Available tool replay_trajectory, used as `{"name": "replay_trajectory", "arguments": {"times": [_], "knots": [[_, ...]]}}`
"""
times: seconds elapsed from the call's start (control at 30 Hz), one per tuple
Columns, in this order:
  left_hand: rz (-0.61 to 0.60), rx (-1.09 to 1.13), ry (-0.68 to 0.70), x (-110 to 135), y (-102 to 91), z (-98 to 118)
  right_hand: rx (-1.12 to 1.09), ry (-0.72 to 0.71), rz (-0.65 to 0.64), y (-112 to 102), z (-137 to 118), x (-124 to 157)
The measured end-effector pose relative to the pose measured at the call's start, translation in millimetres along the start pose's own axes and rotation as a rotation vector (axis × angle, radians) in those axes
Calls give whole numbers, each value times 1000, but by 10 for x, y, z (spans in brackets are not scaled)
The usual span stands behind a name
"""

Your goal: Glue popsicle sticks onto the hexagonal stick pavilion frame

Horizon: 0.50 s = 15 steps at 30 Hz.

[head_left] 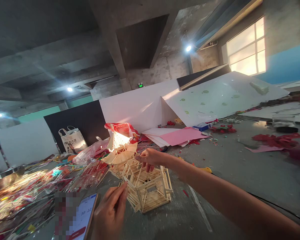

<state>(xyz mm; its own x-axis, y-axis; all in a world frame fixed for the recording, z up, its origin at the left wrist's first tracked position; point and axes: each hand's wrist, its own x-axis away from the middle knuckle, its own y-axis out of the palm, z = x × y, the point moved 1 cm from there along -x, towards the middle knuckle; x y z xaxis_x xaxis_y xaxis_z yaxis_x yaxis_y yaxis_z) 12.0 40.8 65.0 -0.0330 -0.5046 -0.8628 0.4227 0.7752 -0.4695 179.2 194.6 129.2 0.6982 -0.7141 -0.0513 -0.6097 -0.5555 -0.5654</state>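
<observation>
One stick frame sits at lower centre; our left hand has nearly closed fingers at its left edge, our right hand curls fingers over it, either grip unclear to us. Pressing sideways could break its joints.

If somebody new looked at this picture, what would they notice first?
Probably the little stick frame near the bottom middle, with the right hand over it and the left hand at its left edge. Just behind it, a pointed stick roof shines very brightly. Then the eye might jump to the big pink sheet farther back, right of the middle.
</observation>
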Motion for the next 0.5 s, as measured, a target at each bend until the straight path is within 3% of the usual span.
{"name": "replay_trajectory", "arguments": {"times": [0.17, 0.37, 0.43, 0.5], "knots": [[-91, -81, -164, -69, -138, -368, -7, -30, 126, -229, -139, 82], [-642, -285, -358, -194, 20, -717, -68, -49, 180, -488, -241, 186], [-741, -340, -387, -214, 83, -784, -89, -47, 205, -542, -254, 207], [-752, -361, -402, -228, 133, -845, -97, -54, 210, -578, -262, 222]]}}
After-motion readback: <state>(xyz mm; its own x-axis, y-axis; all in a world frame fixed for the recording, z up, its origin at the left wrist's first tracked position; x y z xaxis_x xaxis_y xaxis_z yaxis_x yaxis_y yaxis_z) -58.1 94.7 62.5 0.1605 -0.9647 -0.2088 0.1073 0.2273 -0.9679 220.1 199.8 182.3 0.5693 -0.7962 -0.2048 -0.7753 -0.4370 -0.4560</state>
